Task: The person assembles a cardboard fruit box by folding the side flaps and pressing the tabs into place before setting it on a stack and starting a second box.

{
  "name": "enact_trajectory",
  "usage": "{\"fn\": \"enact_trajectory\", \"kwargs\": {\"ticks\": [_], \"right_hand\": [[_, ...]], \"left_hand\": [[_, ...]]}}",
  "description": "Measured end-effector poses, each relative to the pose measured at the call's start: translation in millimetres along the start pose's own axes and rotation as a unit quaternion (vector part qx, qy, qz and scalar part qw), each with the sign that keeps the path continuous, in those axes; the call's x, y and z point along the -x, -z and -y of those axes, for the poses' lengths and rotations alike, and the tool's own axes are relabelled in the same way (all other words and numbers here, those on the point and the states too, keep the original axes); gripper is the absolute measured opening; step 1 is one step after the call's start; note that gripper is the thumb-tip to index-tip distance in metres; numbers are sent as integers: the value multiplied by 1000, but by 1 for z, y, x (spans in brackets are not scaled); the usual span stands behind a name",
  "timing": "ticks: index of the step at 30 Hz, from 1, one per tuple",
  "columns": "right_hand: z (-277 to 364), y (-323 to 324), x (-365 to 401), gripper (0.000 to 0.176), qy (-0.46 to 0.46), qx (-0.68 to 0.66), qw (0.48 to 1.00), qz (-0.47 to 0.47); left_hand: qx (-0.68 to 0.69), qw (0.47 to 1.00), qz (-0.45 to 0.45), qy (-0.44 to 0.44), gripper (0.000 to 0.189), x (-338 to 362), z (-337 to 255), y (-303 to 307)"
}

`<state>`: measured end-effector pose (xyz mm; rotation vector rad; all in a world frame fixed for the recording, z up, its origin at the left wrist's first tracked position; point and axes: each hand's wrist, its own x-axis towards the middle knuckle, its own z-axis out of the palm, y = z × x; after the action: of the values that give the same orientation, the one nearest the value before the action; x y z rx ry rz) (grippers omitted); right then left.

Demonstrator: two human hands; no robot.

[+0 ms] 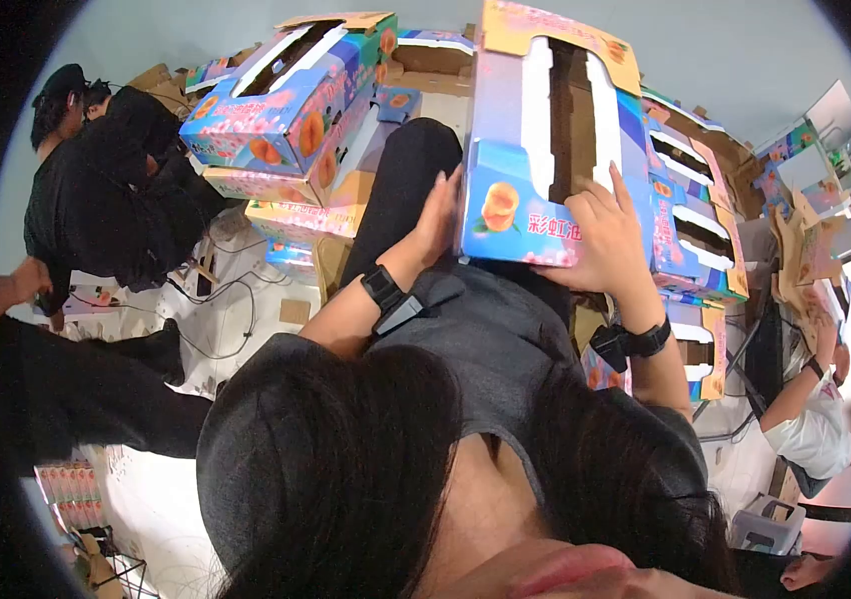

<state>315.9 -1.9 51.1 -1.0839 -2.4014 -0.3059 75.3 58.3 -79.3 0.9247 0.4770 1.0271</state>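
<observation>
A printed cardboard box point(505, 110) with peach pictures, an orange end flap and a long slot edged in white rests on my lap, tilted upward. Against its left side lies my left hand point(437, 215), fingers extended along the edge. My right hand point(600, 235) is on the near right corner, fingers spread over the printed front and the end of the slot, with the thumb at the bottom edge. Dark brown cardboard shows inside the slot.
Similar boxes point(295, 95) are stacked at the front left, and more boxes point(690, 200) stand at the right. People in dark clothes point(106, 190) sit at the left. Another person point(815, 429) works at the right. Cables point(236, 299) cross the floor.
</observation>
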Motion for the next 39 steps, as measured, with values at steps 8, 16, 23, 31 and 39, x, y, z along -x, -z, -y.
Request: {"fn": "enact_trajectory", "kwargs": {"ticks": [8,16,23,31,39], "right_hand": [[-4,1,6,66,-2,-11,999,-34],[-18,-22,8,36,-5,-43,997,-64],[-5,-9,22,30,-32,20,994,-105],[-14,45,64,28,-108,118,963,-215],[-9,117,155,22,-359,295,871,-160]], "left_hand": [[14,999,-31,41,99,0,-9,-6],[26,994,-65,84,102,5,-16,-14],[33,994,-50,89,102,4,-17,-20],[15,990,-2,142,95,-4,-5,6],[-33,989,-14,142,94,-2,-6,-3]]}}
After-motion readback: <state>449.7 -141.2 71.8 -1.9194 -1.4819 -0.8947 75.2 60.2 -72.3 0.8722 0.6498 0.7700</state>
